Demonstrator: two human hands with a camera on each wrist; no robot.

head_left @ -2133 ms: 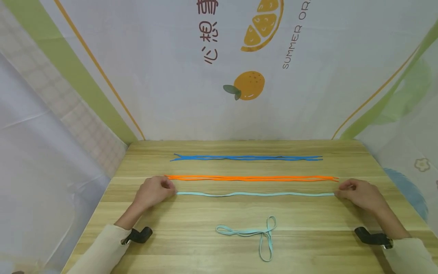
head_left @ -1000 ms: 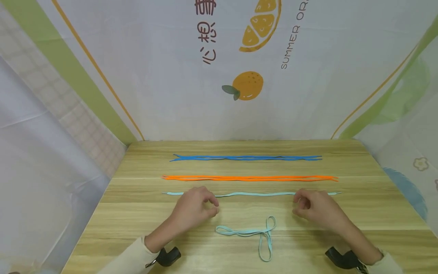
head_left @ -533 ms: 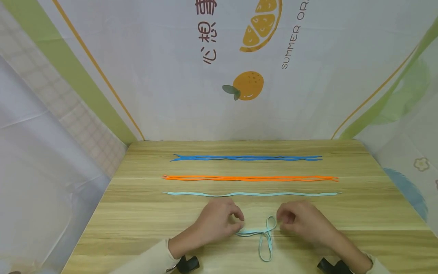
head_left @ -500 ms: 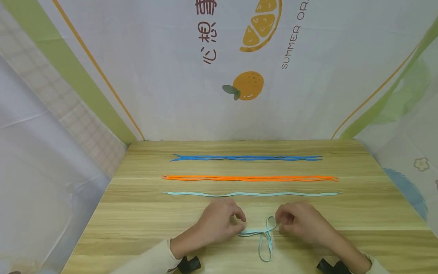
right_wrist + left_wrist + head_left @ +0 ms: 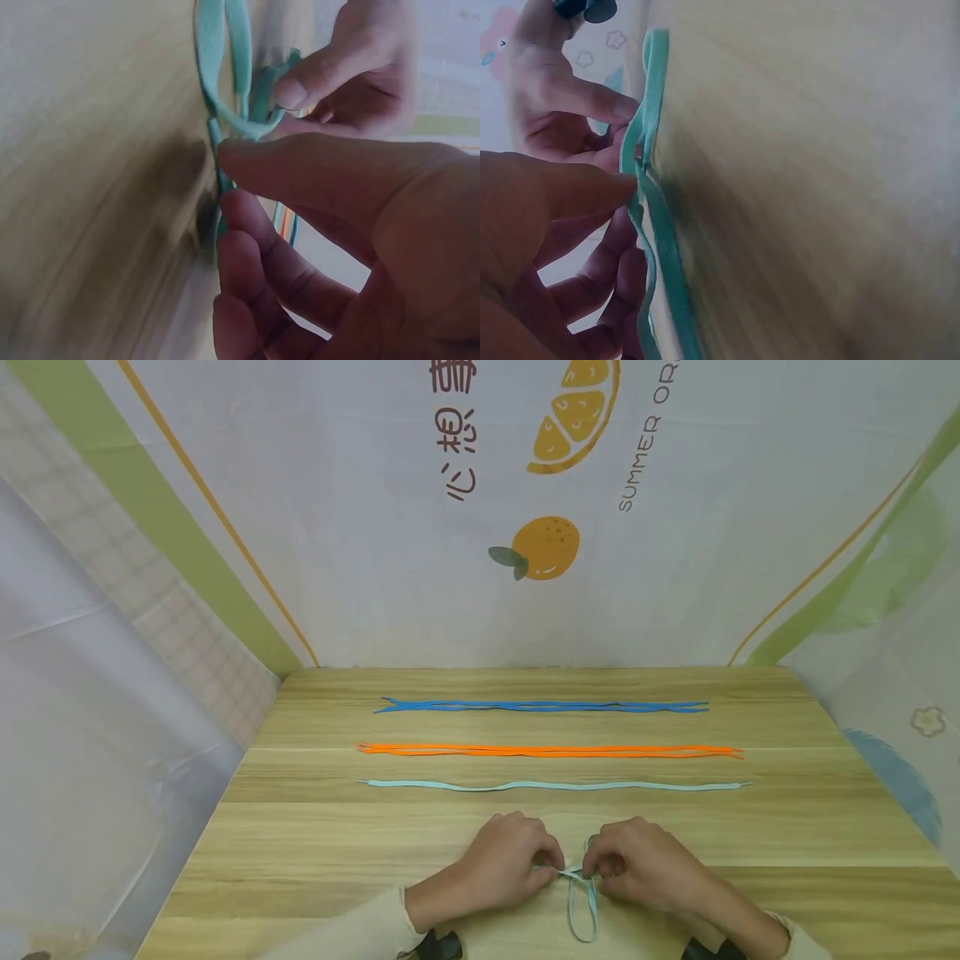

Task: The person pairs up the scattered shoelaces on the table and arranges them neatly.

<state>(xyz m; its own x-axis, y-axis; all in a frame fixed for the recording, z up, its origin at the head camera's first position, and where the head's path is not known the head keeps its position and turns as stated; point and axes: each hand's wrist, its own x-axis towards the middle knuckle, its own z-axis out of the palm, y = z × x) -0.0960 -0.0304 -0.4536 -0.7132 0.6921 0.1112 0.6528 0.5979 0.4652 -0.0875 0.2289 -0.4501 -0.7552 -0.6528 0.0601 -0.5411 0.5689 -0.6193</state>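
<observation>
A folded mint-green shoelace (image 5: 582, 920) lies near the front middle of the table, one loop hanging toward the near edge. My left hand (image 5: 512, 858) pinches it from the left, close to where its strands cross. From the right, my right hand (image 5: 651, 865) pinches it just across that crossing, the two sets of fingertips a short way apart. In the left wrist view, the lace (image 5: 654, 97) runs between thumb and fingers. The right wrist view shows the right thumb (image 5: 255, 163) pressed on the lace beside a curved loop (image 5: 225, 67). Part of the lace is hidden behind the hands.
Behind the hands a single mint-green shoelace (image 5: 630, 786) lies stretched straight. Farther back are straightened orange laces (image 5: 540, 749), then blue laces (image 5: 517, 705), all roughly parallel on the wooden table (image 5: 315, 835). A printed cloth (image 5: 390, 593) rises at the table's back edge.
Both hands left the ends of the straight mint lace, came inward and toward the near edge, and now pinch the folded lace. The straight laces stay in place.
</observation>
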